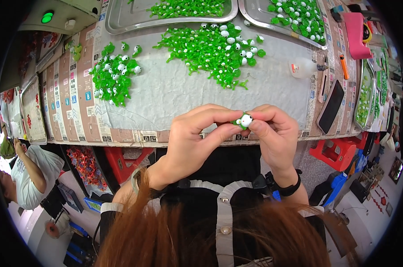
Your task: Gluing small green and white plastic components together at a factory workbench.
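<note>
A small green plastic figure piece with white, black-dotted eyes (245,120) is pinched between both hands near the table's front edge. The thumb and index finger of my left hand (188,138) close on its left side. On its right side, my right hand (278,135) grips it between thumb and fingertips. My fingers cover part of the piece. Beyond the hands lies a heap of loose green parts (206,55), with white-eyed pieces along its right side. Farther left sits a smaller pile of green pieces with white eyes (114,75).
Two metal trays of green parts, a left one (172,18) and a right one (283,26), stand at the back. To the right are a clear bottle (303,67), an orange cutter (344,66), a phone (329,107) and a pink tape dispenser (356,38). Another person (34,178) sits at far left.
</note>
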Action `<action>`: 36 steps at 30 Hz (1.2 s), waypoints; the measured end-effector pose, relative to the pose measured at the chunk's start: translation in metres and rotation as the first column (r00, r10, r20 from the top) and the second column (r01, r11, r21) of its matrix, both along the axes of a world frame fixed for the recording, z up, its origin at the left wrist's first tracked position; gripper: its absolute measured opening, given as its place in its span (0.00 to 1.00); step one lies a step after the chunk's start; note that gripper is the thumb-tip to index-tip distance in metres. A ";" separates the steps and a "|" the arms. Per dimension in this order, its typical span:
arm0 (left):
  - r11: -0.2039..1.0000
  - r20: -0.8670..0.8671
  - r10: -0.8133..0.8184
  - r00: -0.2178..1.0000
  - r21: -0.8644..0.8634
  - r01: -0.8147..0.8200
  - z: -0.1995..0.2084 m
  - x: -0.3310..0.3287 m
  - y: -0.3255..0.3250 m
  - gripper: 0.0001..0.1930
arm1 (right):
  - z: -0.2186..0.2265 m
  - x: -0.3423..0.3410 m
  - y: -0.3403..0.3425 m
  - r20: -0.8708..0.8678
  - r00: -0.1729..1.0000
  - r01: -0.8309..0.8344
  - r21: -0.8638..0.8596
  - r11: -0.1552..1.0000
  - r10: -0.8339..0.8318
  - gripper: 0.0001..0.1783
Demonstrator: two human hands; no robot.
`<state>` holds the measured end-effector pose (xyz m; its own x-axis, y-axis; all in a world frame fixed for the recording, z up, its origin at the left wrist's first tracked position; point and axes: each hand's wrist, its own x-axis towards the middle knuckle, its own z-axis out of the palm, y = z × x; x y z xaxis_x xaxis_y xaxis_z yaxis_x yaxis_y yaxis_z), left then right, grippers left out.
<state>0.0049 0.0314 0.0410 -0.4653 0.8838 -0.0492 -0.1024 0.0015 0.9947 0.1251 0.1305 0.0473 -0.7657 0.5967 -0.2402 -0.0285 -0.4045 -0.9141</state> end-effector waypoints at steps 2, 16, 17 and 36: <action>1.000 0.014 0.013 1.000 -0.002 -0.013 -0.001 0.002 0.000 0.08 | -0.001 0.000 -0.002 0.005 1.000 0.009 -0.020 1.000 -0.009 0.05; 0.984 0.518 0.029 0.855 -0.163 0.066 -0.004 0.004 0.002 0.09 | -0.011 -0.005 -0.002 0.104 0.994 0.044 -0.211 0.977 -0.022 0.06; 0.984 0.519 0.028 0.855 -0.164 0.068 -0.007 0.003 0.002 0.09 | -0.012 -0.006 -0.002 0.112 0.993 0.060 -0.235 0.970 -0.035 0.06; 0.995 -0.108 0.069 0.992 -0.064 -0.076 -0.015 0.014 0.002 0.07 | -0.021 0.003 -0.001 -0.020 1.000 -0.011 -0.103 0.995 0.009 0.02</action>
